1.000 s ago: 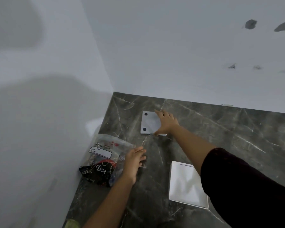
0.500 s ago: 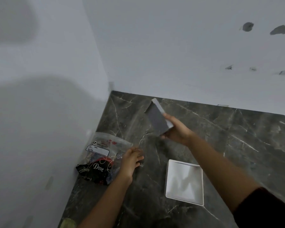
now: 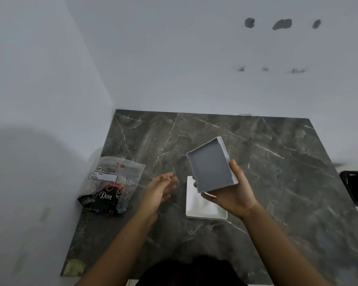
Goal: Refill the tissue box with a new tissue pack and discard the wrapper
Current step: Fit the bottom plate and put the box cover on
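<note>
My right hand (image 3: 233, 194) holds a grey, shallow rectangular box part (image 3: 212, 165) tilted in the air, its hollow side facing me. Directly below it a white square tray-like box part (image 3: 194, 211) lies flat on the dark marble counter (image 3: 277, 182). My left hand (image 3: 160, 187) hovers open just left of the white part, fingers spread, holding nothing. A clear plastic bag (image 3: 110, 186) with a black "Dove" pack inside lies at the counter's left side against the wall.
White walls close the counter at the left and the back. A black bin (image 3: 357, 187) shows at the right edge, beyond the counter. A small yellowish scrap (image 3: 73, 267) lies at the counter's near left corner.
My right hand picked the grey box part up from the back of the counter and brought it near, over the white part. My left hand left the bag and opened.
</note>
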